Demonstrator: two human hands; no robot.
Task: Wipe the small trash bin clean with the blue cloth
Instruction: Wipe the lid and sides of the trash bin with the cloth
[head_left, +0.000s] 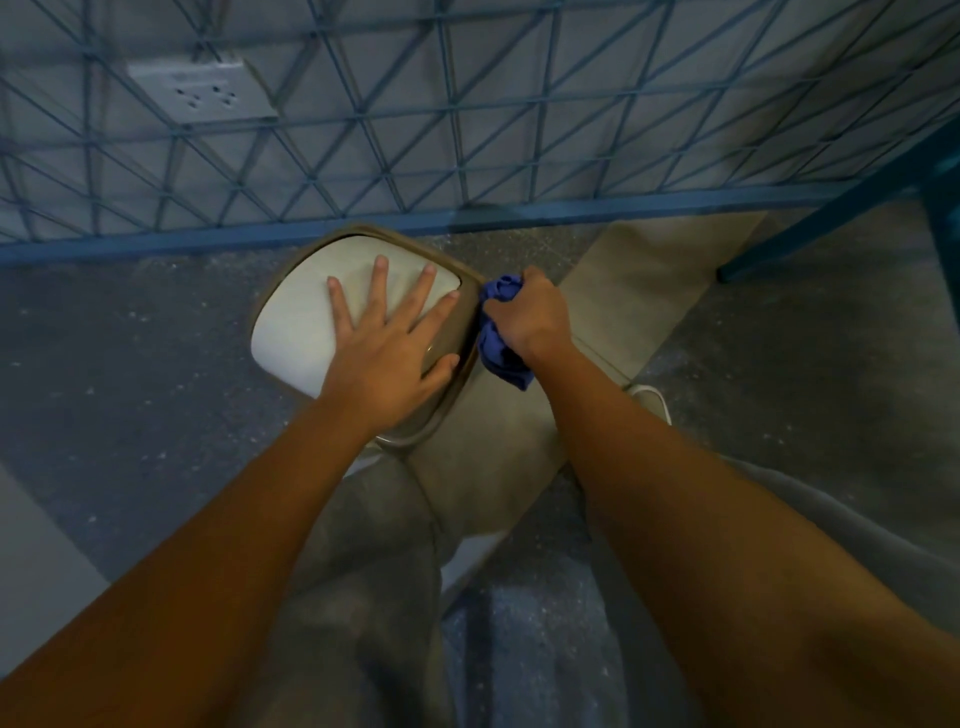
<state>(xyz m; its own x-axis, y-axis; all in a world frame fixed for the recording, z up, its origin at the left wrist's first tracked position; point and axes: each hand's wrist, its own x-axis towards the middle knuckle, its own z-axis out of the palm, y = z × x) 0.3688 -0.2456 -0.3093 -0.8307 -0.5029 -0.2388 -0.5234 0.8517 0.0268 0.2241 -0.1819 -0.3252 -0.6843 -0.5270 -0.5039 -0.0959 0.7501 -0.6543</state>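
My left hand (387, 353) flat w/ fingers spread on small trash bin (291, 332) lid, bin on floor by blue wire fence (467, 130), right hand (530, 317) fist clamped round bunched blue cloth (498, 338), cloth against bin's right side

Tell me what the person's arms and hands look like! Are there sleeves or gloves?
No gloves, and no sleeves in view. The left hand and right hand are bare, and so are the left arm and right arm as far as the picture shows. Neither wrist has a watch or bracelet, and no ring shows on the visible fingers.
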